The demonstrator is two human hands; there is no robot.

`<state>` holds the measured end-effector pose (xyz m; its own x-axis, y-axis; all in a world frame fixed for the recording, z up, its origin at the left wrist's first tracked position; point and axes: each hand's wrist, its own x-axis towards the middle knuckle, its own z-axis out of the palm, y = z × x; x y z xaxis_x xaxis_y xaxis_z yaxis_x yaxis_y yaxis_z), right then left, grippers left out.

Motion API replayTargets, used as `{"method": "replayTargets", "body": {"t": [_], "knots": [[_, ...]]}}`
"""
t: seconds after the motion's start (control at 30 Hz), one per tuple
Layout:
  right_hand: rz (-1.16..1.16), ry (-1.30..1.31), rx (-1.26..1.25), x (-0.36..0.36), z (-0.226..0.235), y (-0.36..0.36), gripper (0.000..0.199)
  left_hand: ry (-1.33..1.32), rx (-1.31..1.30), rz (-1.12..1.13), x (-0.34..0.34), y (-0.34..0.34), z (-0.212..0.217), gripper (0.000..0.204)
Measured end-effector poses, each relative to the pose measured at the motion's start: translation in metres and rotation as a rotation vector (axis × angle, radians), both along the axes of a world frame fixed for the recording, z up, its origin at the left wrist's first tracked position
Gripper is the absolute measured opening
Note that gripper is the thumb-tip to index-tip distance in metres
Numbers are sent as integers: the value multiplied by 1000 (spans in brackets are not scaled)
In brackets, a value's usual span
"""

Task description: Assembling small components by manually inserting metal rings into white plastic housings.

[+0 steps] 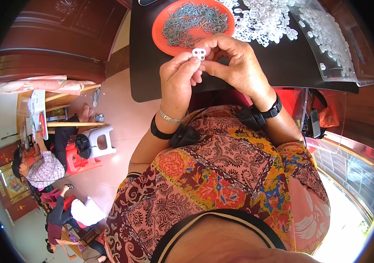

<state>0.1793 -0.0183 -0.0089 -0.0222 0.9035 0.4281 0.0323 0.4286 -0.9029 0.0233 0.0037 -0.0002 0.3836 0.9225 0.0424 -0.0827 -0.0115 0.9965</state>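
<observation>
My left hand (178,76) pinches a small white plastic clip (198,54) between thumb and fingers, with its rounded holes facing me. Beside it, my right hand (237,63) curls its thumb and fingers close to the clip's right edge; whatever those fingertips hold is too small or hidden to name. Both hands are raised over the table's near edge. Just beyond them sits a round orange-red plate (157,33) heaped with small grey metal nails or pins (184,28). To the plate's right lies a spread pile of similar white plastic pieces (266,19).
The black tabletop (149,79) carries a clear plastic tray (362,81) with more white pieces at the right. Black devices (186,136) are strapped to both wrists. Leftward are a grey stool (101,140), a red stool (81,165) and other people seated at work.
</observation>
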Motion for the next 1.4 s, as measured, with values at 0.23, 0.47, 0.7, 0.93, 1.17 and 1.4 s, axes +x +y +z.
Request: {"method": "replayTargets", "body": {"t": [0.23,0.47,0.7,0.93,1.17,1.4], "knots": [[-98,-171,138,-1,3,0,23,-97,-38,-42,-1,4,-1,24],[-106,-228,154,-1,7,0,26,-23,26,-24,-1,4,-3,22],[-124,-241,160,-2,8,-1,25,-38,33,-27,-6,4,1,28],[-24,-114,113,-2,4,-2,26,-31,33,-25,-6,2,6,29],[-47,-189,121,-2,7,-4,28,19,-5,-5,-2,0,9,23],[-25,-164,82,-3,12,-6,25,-22,-26,-1,-4,0,7,22]]}}
